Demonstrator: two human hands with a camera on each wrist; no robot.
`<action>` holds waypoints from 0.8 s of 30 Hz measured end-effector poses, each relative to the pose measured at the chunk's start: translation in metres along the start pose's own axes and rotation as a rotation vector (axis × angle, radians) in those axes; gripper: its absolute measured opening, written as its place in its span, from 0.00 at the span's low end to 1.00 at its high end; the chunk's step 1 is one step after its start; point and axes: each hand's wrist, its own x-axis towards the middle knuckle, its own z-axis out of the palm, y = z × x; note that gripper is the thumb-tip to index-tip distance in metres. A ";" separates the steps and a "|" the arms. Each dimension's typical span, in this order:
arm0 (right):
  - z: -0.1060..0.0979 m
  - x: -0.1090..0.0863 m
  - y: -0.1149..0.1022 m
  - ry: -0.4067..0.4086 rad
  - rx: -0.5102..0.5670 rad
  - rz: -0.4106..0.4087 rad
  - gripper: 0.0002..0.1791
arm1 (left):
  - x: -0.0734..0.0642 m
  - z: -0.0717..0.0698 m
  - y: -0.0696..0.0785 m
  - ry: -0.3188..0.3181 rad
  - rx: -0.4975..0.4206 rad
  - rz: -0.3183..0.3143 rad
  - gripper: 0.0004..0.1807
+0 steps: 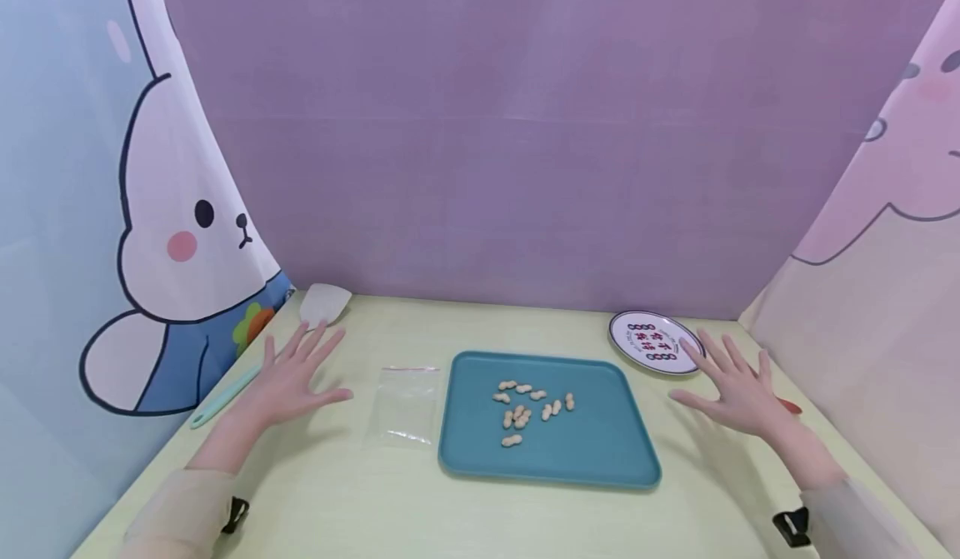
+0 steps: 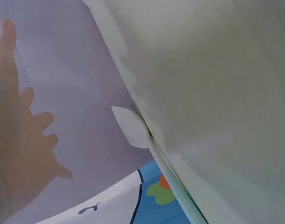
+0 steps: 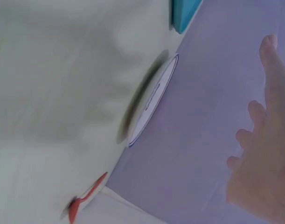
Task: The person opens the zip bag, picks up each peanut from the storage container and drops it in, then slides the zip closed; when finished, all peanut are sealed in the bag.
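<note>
My left hand (image 1: 288, 380) is spread over the left side of the table, holding nothing. Beyond and below it lies a spatula (image 1: 324, 304) with a white blade and a mint-green handle. On the right, my right hand (image 1: 735, 388) is also spread and empty, raised near a white plate (image 1: 626, 336) with red characters and a dark rim. A red utensil (image 1: 789, 406) lies partly hidden behind that hand. Between the hands sits a teal tray (image 1: 585, 459) with several unshelled peanuts (image 1: 512, 441) scattered on it. Left of the tray is a clear zip bag (image 1: 407, 405), lying flat.
The pale yellow table (image 1: 360, 501) meets a purple cloth backdrop (image 1: 480, 142) at its far edge. Cartoon-printed cloth hangs on the left, showing a white rabbit (image 1: 172, 267), and a pink and cream cloth (image 1: 870, 284) closes the right side.
</note>
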 end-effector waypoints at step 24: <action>0.032 0.097 -0.122 -0.008 0.369 -0.263 0.18 | 0.060 0.023 0.019 -0.015 -0.362 -0.061 0.20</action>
